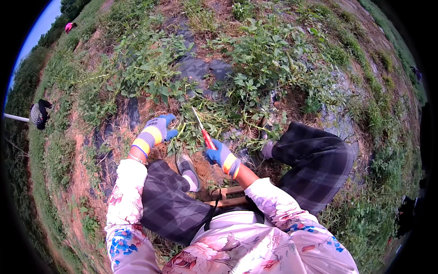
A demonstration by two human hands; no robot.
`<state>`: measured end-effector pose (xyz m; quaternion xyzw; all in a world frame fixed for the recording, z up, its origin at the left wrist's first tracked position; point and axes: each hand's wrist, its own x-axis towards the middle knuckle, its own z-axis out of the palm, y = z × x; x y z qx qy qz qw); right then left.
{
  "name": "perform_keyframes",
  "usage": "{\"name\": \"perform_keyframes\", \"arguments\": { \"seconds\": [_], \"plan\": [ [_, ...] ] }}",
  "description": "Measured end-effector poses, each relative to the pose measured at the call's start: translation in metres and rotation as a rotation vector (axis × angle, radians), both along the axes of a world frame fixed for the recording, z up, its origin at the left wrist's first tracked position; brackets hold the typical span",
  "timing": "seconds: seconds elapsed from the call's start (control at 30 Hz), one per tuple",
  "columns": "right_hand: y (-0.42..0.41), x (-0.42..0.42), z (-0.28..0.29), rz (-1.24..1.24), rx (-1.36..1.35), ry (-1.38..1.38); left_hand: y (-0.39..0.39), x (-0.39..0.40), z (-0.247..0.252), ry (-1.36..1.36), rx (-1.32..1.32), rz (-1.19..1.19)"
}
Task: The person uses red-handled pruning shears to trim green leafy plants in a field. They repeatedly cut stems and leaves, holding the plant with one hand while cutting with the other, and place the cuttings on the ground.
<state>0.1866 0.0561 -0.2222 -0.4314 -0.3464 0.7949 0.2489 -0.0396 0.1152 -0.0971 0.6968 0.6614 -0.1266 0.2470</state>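
Observation:
My right hand, in a blue-coated knit glove, is closed around the red handle of a cutting tool. Its narrow metal blade points forward and to the left over cut green stems and leaves. To the left, my left hand wears a matching glove with yellow and grey cuff bands. Its thumb and fingers are spread, with no object visible between them. A light green stem lies just beyond those fingertips. Leafy plants grow ahead of both hands.
My shoe rests on soil between the hands. Beneath me is a low wooden stool. Black plastic mulch film runs along the row, partly under weeds. Two people, one in pink and one bent over, are far left.

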Motion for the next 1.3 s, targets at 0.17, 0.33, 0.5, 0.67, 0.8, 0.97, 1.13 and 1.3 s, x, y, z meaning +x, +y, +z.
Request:
{"name": "perform_keyframes", "arguments": {
  "seconds": [0.17,0.33,0.5,0.67,0.8,0.97,1.13,1.3],
  "plan": [
    [0.011,0.018,0.01,-0.155,-0.006,0.026,0.007,0.013,-0.006,-0.05,0.201,-0.051],
    [0.022,0.042,0.01,-0.333,0.02,-0.001,0.017,0.053,-0.034,-0.268,0.023,-0.011],
    [0.014,0.057,0.029,-0.511,-0.002,0.0,0.021,0.115,-0.136,-0.764,-0.084,0.155],
    [-0.002,0.084,0.016,-0.42,0.07,-0.123,0.007,0.213,-0.19,-1.73,-0.642,1.137],
    [-0.003,0.087,0.017,-0.482,0.273,-0.224,0.01,0.222,-0.253,-2.131,-0.858,0.947],
    [0.012,0.108,0.023,-0.537,0.137,-0.167,0.01,0.223,-0.171,-1.826,-0.6,1.391],
    [0.02,0.112,-0.005,-0.531,-0.143,-0.073,-0.002,0.18,-0.168,-1.709,-0.441,1.303],
    [0.016,0.107,-0.017,-0.396,-0.282,-0.116,-0.006,0.166,-0.181,-1.619,-0.444,1.132]
  ]
}}
